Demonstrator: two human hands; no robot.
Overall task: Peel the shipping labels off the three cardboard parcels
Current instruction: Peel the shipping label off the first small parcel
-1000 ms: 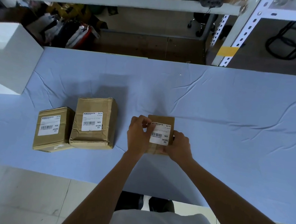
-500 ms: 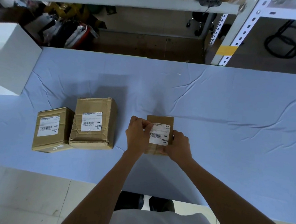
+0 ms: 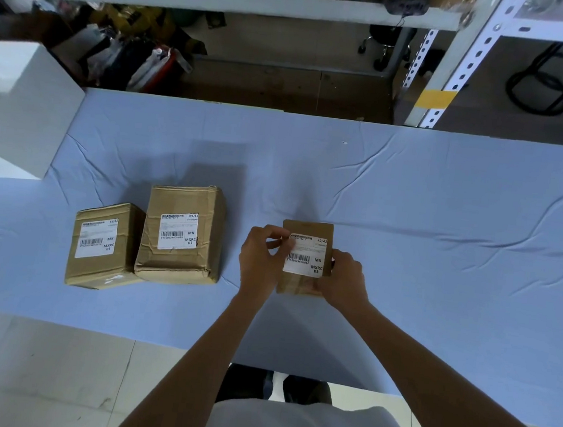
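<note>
Parcels sit in a row on the blue cloth point(image 3: 412, 198): two at left point(image 3: 101, 247) point(image 3: 181, 234), labels intact. The smallest parcel point(image 3: 308, 228) is gripped at its right edge by the right hand point(image 3: 344, 278), while the left hand point(image 3: 262, 256) appears pinched on its label point(image 3: 307, 255) at the upper-left corner. If pulled sharply, the label could be torn.

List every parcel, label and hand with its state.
Left parcel: on the cloth, label stuck flat.
Middle parcel: on the cloth, label stuck flat.
Right parcel: held by both hands, label on.
Left hand: pinching that label's top-left corner.
Right hand: gripping the parcel's right side.
</note>
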